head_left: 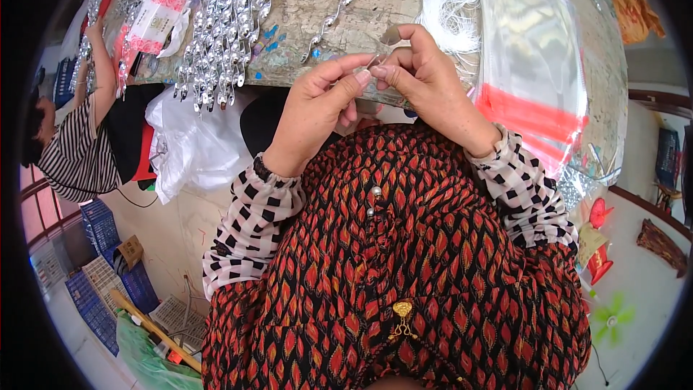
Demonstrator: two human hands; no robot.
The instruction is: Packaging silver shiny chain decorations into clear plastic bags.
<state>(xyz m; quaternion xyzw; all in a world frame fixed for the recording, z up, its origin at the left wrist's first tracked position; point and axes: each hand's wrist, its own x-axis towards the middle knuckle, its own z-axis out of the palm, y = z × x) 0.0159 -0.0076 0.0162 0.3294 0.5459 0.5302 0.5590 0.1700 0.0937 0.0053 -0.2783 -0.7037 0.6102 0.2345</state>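
**At upper centre of the frame: left hand (317, 100) and right hand (431, 81) at a thin strand (373, 61)**

Each thumb and forefinger pinch together, seemingly closed on the strand, which lies between the two hands and is too fine to make out clearly. On the worn tabletop (393, 9), one twisted silver garland (347, 0) lies just above; more garlands (231, 22) drape over the edge at upper left. White cords (451, 23) and clear, red-banded bags (530, 36) lie at upper right.

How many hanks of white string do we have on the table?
1 visible: the white string lies just beyond the right hand, left of the clear bags. More could be hidden under the silver strands.
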